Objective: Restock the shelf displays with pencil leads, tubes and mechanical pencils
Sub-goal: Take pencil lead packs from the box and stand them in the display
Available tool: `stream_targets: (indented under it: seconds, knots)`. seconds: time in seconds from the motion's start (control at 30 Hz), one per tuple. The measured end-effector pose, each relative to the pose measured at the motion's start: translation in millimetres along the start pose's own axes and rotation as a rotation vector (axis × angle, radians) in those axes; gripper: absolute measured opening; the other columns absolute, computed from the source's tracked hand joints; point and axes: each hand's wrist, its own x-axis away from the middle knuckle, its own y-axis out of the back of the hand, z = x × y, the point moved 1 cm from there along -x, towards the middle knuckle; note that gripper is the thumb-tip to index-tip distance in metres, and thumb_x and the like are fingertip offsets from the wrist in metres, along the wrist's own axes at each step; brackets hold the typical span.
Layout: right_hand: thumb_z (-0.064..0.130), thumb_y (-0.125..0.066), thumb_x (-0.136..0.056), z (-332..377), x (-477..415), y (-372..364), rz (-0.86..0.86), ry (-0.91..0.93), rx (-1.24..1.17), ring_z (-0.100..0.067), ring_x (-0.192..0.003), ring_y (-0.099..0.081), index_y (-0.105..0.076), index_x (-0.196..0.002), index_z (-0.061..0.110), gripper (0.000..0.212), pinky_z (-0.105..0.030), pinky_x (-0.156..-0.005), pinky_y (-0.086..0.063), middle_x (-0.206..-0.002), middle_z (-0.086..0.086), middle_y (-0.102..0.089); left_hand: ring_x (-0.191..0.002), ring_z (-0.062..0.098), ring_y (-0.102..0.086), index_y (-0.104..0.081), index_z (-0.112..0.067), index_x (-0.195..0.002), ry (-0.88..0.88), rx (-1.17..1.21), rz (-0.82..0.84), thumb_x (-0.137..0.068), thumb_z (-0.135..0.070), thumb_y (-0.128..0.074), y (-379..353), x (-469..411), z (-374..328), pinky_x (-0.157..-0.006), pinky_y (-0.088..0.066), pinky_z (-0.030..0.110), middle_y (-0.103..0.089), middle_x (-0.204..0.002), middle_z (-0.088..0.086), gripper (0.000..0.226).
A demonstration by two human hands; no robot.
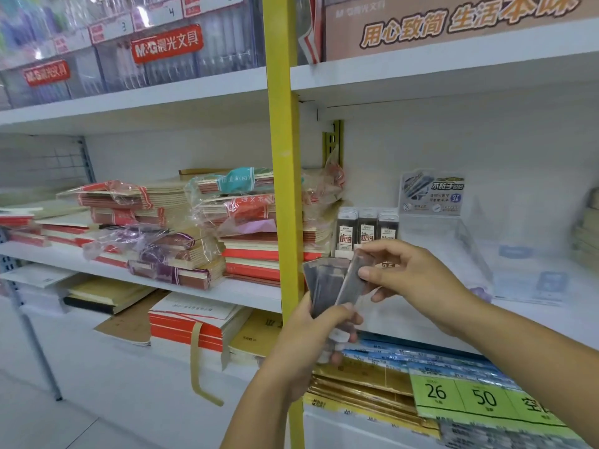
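My left hand [319, 325] grips a fanned bunch of flat, dark, clear-cased pencil lead packs [325, 286] in front of the yellow shelf post. My right hand [405, 273] pinches the rightmost pack [351, 280] of that bunch at its upper end, between thumb and fingers. Just behind them, on the white shelf, a small display [368, 230] holds three rows of upright lead packs with white labels. To its right stands a clear acrylic display box [453, 244] with a printed header card [432, 192]; its bin looks empty.
A yellow upright post [285, 189] splits the shelving. Stacks of red and cream notebooks [194, 234] in plastic wrap fill the left shelf. Below lie gold and blue packs [389, 367] and green price tags [470, 398]. Clear pen bins [129, 59] line the top shelf.
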Motion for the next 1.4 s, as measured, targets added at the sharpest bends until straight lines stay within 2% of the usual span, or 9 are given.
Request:
stream_targets:
  seconds: [0.3,0.47,0.6,0.77,0.87,0.93,1.03,1.2,1.4]
  knots:
    - [0.038,-0.069,-0.079,2.7,7.8,12.2,0.105,-0.135,-0.058,-0.028,-0.062,-0.069,-0.065,-0.098,0.017,0.029,-0.028,-0.053,-0.054,-0.086,-0.010,-0.073,-0.082,0.014,-0.072,-0.060,-0.028,-0.114,-0.085,-0.091,-0.064,-0.066,-0.051,-0.081,3.4,-1.0,2.4,-0.052,-0.048,0.022,-0.077,-0.095,0.001,0.057]
    - [0.013,-0.066,-0.088,-7.2,8.9,11.2,0.050,-0.126,-0.116,-0.030,-0.077,-0.073,-0.069,-0.092,0.004,0.010,-0.026,-0.065,-0.058,-0.087,-0.016,-0.074,-0.076,0.009,-0.067,-0.067,-0.038,-0.105,-0.064,-0.015,-0.048,-0.056,-0.054,-0.090,7.4,-1.7,6.3,-0.056,-0.049,0.023,-0.075,-0.099,0.004,0.057]
    - [-0.002,-0.067,-0.084,-16.2,14.8,18.0,-0.001,-0.118,-0.090,-0.019,-0.097,-0.071,-0.078,-0.090,0.019,0.025,-0.031,-0.081,-0.058,-0.102,-0.003,-0.075,-0.076,0.013,-0.064,-0.066,-0.022,-0.119,-0.046,0.174,-0.061,-0.054,-0.039,-0.096,12.9,-3.1,6.2,-0.048,-0.046,0.022,-0.073,-0.095,0.007,0.073]
    - [-0.006,-0.071,-0.078,-16.3,20.2,19.2,0.053,-0.145,0.045,-0.008,-0.091,-0.070,-0.077,-0.091,0.031,0.039,-0.024,-0.074,-0.058,-0.095,0.006,-0.074,-0.068,0.014,-0.063,-0.054,-0.009,-0.118,-0.094,0.167,-0.151,-0.083,-0.009,-0.077,13.6,-5.0,6.4,-0.044,-0.042,0.022,-0.068,-0.081,0.009,0.041]
    - [0.010,-0.077,-0.078,-7.1,17.7,14.1,0.111,-0.065,0.304,-0.003,-0.072,-0.063,-0.073,-0.095,0.036,0.032,-0.019,-0.063,-0.052,-0.089,0.014,-0.070,-0.062,0.012,-0.061,-0.056,-0.015,-0.107,-0.139,0.118,-0.162,-0.086,-0.012,-0.075,12.6,-6.5,2.9,-0.044,-0.041,0.021,-0.065,-0.074,0.007,0.029]
    - [0.021,-0.077,-0.080,-1.8,12.8,10.2,0.155,0.000,0.474,-0.002,-0.079,-0.061,-0.068,-0.100,0.044,0.032,-0.021,-0.072,-0.052,-0.091,0.021,-0.067,-0.061,0.011,-0.060,-0.057,-0.018,-0.104,-0.160,0.085,-0.155,-0.085,-0.016,-0.078,14.3,-7.9,0.8,-0.045,-0.041,0.021,-0.064,-0.074,0.005,0.028]
    - [0.016,-0.070,-0.086,7.1,4.1,9.0,0.230,0.027,0.489,-0.009,-0.086,-0.064,-0.050,-0.116,0.062,0.059,-0.030,-0.079,-0.056,-0.099,0.015,-0.062,-0.064,0.011,-0.062,-0.059,-0.021,-0.107,-0.156,0.089,-0.189,-0.084,-0.025,-0.079,17.3,-9.3,-2.3,-0.047,-0.043,0.021,-0.065,-0.081,0.008,0.031]
    - [0.001,-0.064,-0.087,33.2,-35.7,21.9,-0.064,0.171,0.298,0.007,-0.084,-0.067,-0.045,-0.103,0.066,0.070,-0.013,-0.056,-0.053,-0.100,0.014,-0.066,-0.069,0.015,-0.065,-0.060,-0.022,-0.111,-0.125,0.137,-0.212,-0.093,-0.034,-0.066,22.8,-10.7,-4.5,-0.046,-0.043,0.024,-0.068,-0.085,0.004,0.023]
    - [0.009,-0.068,-0.087,31.4,-85.8,14.7,-0.306,0.318,0.560,0.001,-0.073,-0.063,-0.044,-0.109,0.040,0.045,-0.030,-0.063,-0.057,-0.089,0.009,-0.066,-0.072,0.020,-0.067,-0.065,-0.027,-0.098,-0.138,0.179,-0.192,-0.100,-0.023,-0.053,29.6,-11.1,-4.7,-0.045,-0.044,0.028,-0.066,-0.082,0.008,0.012]
